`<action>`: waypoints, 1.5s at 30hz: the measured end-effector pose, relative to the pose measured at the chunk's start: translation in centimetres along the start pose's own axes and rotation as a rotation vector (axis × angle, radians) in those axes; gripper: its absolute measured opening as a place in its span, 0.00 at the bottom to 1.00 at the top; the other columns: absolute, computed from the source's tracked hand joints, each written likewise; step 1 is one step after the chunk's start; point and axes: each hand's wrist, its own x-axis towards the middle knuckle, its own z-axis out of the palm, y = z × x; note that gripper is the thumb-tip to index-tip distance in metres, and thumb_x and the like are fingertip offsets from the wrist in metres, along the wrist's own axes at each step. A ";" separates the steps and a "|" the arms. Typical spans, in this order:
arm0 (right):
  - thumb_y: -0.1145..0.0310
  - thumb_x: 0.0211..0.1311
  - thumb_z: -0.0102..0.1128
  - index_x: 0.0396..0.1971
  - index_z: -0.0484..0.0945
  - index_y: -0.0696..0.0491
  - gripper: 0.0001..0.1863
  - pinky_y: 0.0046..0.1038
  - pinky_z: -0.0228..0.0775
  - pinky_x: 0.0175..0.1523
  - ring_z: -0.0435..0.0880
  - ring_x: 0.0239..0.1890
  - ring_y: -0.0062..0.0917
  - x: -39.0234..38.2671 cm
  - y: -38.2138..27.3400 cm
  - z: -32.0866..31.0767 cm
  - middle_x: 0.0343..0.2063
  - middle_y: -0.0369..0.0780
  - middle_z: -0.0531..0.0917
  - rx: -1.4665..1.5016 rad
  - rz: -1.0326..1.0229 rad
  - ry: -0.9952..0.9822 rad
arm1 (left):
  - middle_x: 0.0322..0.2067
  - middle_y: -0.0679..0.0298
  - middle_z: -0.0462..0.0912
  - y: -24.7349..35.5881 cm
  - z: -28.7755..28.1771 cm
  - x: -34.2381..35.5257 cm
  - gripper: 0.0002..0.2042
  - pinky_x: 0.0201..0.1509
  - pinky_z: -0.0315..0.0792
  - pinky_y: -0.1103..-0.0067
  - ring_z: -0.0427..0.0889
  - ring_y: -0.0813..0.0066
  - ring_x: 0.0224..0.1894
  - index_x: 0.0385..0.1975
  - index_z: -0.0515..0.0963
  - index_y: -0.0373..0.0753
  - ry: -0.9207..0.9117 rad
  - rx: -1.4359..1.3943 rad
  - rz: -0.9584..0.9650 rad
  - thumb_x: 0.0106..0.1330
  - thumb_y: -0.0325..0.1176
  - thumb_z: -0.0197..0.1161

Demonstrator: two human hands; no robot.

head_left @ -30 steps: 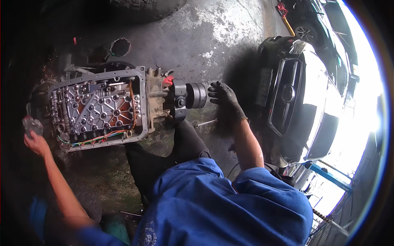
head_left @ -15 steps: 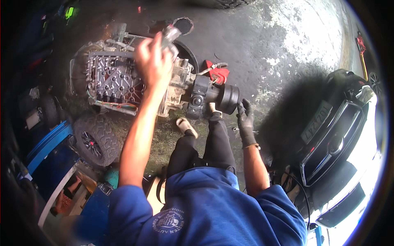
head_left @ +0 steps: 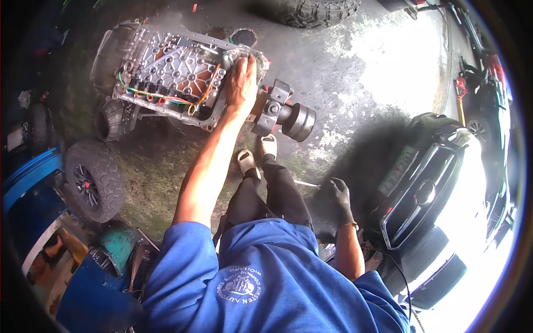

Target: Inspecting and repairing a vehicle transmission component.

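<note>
My bare left hand point(head_left: 242, 86) presses down at the right end of an opened vehicle transmission point(head_left: 172, 69), fingers together over a crumpled greyish thing that looks like a rag point(head_left: 235, 55); the hand partly hides it. A metal valve body with round bosses and coloured wires fills the transmission's upward side. From its right end a shaft runs out through a dark bracket point(head_left: 272, 108) to a black cylindrical end piece point(head_left: 300, 122). Dark-gloved, my right hand point(head_left: 340, 198) hangs beside my leg with loosely bent fingers, seemingly holding nothing. A thin metal rod point(head_left: 305, 183) shows near its fingertips.
A loose off-road wheel point(head_left: 91, 180) stands at the left beside a blue panel point(head_left: 33, 172). On the right a parked car's front point(head_left: 422, 194) comes close to my right arm. A large tyre point(head_left: 313, 12) and a round dark container point(head_left: 243, 37) lie beyond the transmission.
My left hand has come down from above the transmission onto its right end with the rag-like thing. My right hand has drawn back from the cylindrical end piece. The view has shifted.
</note>
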 end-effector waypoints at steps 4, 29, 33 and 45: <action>0.65 0.62 0.61 0.47 0.77 0.58 0.16 0.19 0.68 0.25 0.76 0.22 0.15 -2.0 -0.3 -1.1 0.26 0.35 0.80 0.036 0.077 0.015 | 0.62 0.51 0.66 1.8 -1.7 -1.0 0.21 0.62 0.67 0.69 0.73 0.56 0.57 0.58 0.69 0.38 -0.194 0.092 -0.119 0.63 0.27 0.51; 0.61 0.63 0.59 0.68 0.53 0.56 0.37 0.31 0.60 0.64 0.67 0.61 0.27 23.7 -37.3 -0.8 0.63 0.42 0.64 0.184 -0.658 -1.264 | 0.48 0.64 0.80 22.6 0.8 5.6 0.18 0.60 0.66 0.71 0.76 0.70 0.52 0.49 0.74 0.41 0.239 -2.118 -1.089 0.65 0.42 0.51; 0.69 0.63 0.57 0.65 0.57 0.57 0.32 0.29 0.57 0.66 0.68 0.61 0.27 22.6 -39.1 -4.2 0.60 0.41 0.70 0.127 -0.285 -1.105 | 0.50 0.65 0.76 27.5 4.1 6.8 0.16 0.58 0.66 0.72 0.74 0.71 0.52 0.48 0.75 0.46 0.320 -2.120 -1.183 0.63 0.44 0.53; 0.67 0.56 0.60 0.31 0.76 0.56 0.08 0.28 0.76 0.31 0.82 0.26 0.29 32.6 -49.8 9.5 0.22 0.39 0.80 -0.638 -0.806 -1.196 | 0.57 0.50 0.66 13.1 6.6 -0.4 0.25 0.62 0.54 0.53 0.62 0.46 0.61 0.57 0.67 0.43 0.909 0.438 -1.452 0.67 0.53 0.47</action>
